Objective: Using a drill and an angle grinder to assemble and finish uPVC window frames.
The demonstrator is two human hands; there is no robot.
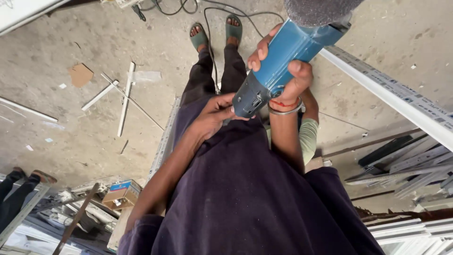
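Gripping a blue power tool [283, 56] around its body, the right hand [288, 71] is closed tight, fingers over the top and thumb wrapped round the near side. A metal bangle and a red thread [284, 105] sit on that wrist. The tool is held up close to the camera, right of centre, its dark grey nose [250, 99] pointing down and left. The left hand [214, 113] meets that nose — its fingers are pinched at the front end, though what they pinch is hidden behind the tool. A black cord [210, 42] runs away across the concrete floor [94, 113] past the person's green sandals [216, 32]. A long white profile strip [401, 97] slants along the right side, with more profiles stacked below it. On the floor to the left lie loose white offcuts [126, 97] and a cardboard scrap [80, 74]; a small carton [122, 193] sits near left.
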